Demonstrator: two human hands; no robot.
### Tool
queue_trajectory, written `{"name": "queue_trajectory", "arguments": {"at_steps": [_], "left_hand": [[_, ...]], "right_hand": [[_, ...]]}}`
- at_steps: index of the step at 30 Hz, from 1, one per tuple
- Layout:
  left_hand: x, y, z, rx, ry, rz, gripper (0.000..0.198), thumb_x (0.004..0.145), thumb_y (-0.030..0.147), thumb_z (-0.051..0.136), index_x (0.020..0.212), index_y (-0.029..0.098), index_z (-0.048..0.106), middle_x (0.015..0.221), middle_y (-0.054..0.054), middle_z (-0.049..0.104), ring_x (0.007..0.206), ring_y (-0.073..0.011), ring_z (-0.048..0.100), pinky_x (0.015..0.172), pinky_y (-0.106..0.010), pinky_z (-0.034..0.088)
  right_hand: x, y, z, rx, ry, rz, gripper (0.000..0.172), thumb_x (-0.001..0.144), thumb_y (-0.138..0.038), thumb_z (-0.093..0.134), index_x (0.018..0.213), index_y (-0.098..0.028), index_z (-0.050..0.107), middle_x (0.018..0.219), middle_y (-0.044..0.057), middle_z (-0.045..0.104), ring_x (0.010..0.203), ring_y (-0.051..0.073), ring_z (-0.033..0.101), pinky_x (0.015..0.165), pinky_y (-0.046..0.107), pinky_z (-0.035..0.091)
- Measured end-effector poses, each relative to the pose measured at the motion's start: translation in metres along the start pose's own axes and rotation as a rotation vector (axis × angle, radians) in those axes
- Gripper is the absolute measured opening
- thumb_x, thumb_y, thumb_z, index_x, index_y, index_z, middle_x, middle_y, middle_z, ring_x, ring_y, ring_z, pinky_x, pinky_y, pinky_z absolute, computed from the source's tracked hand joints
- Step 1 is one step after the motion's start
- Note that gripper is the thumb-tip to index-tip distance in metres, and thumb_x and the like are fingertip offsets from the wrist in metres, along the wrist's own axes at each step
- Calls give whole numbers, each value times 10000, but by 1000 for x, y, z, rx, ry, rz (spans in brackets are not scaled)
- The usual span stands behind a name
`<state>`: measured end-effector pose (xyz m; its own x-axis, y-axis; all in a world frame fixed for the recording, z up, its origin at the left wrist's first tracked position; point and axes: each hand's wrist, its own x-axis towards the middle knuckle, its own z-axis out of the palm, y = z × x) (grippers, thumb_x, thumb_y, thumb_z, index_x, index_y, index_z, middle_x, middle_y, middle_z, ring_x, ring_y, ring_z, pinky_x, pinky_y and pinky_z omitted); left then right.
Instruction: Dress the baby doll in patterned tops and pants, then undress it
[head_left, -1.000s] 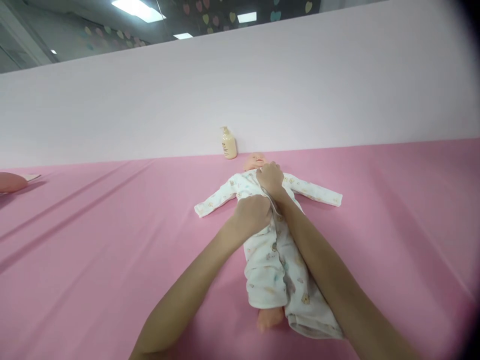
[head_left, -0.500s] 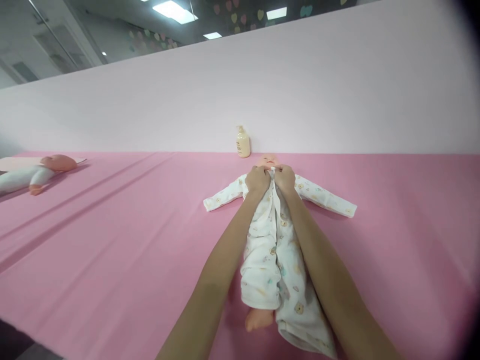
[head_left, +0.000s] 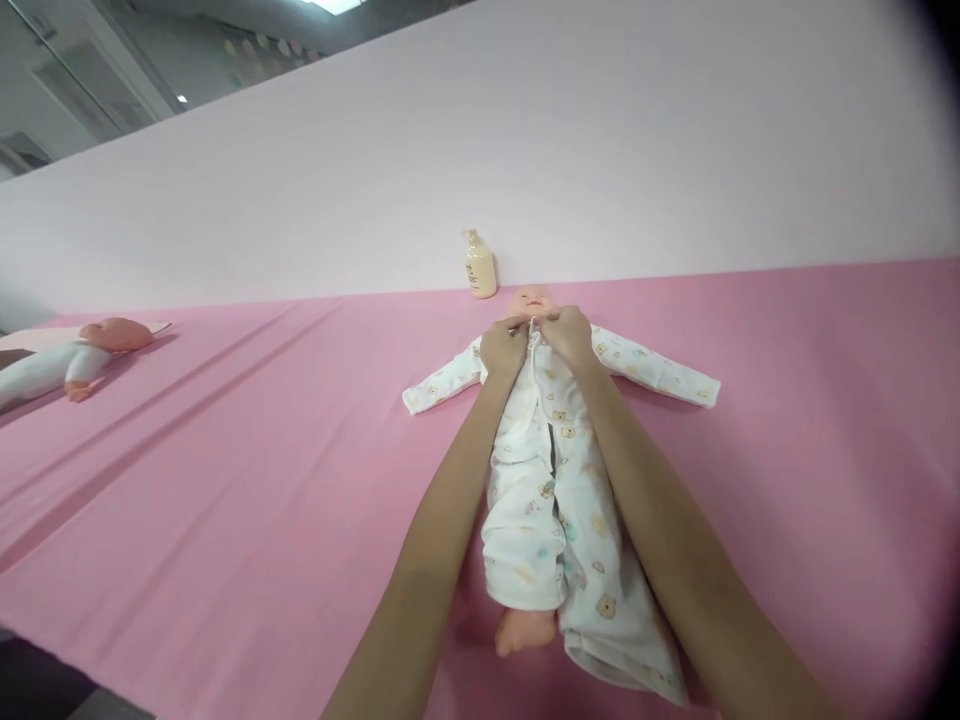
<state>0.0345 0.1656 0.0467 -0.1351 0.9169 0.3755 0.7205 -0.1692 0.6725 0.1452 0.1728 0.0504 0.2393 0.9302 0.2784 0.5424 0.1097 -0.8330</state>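
Note:
A baby doll (head_left: pixel 530 298) lies on its back on the pink table cover (head_left: pixel 225 480), head away from me, dressed in a white printed romper (head_left: pixel 555 500). My left hand (head_left: pixel 502 349) and my right hand (head_left: pixel 568 336) are both pinched shut on the romper's front edges at the collar, just under the doll's chin. The romper's sleeves spread out to both sides. One bare foot (head_left: pixel 523 630) sticks out of the left leg; the other leg of the romper lies flat near me.
A cream pump bottle (head_left: pixel 479 266) stands against the pale pink back wall (head_left: pixel 525 150) just behind the doll's head. A second doll (head_left: pixel 67 358) in white lies at the far left of the table. The table's near edge shows at the bottom left.
My left hand moved up from the doll's chest to the collar to join my right hand. Both now pinch the neckline together. The view shifted, bringing the second doll into sight.

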Motion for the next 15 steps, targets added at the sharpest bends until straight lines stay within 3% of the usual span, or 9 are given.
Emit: {"name": "queue_trajectory", "arguments": {"at_steps": [4, 10, 15], "left_hand": [[2, -3, 1, -61, 6, 4, 251, 843, 276, 535, 997, 267, 734, 988, 1, 744, 946, -162, 668, 838, -243, 486], [3, -6, 2, -100, 27, 25, 227, 826, 260, 551, 971, 252, 725, 958, -1, 745, 910, -160, 674, 807, -243, 493], [0, -3, -1, -97, 14, 17, 230, 833, 255, 539, 993, 262, 705, 982, 16, 738, 871, -163, 676, 781, -260, 490]], "right_hand": [[-1, -3, 1, -102, 6, -36, 166, 738, -258, 589, 786, -184, 730, 816, 76, 717, 824, 239, 663, 763, 335, 492], [-6, -8, 0, -93, 27, 18, 170, 728, -281, 613, 821, -206, 734, 835, 53, 721, 802, 216, 661, 734, 309, 494], [-7, -7, 3, -134, 46, 0, 286, 762, -447, 594, 827, -202, 726, 848, 63, 718, 836, 228, 657, 769, 328, 489]]}}
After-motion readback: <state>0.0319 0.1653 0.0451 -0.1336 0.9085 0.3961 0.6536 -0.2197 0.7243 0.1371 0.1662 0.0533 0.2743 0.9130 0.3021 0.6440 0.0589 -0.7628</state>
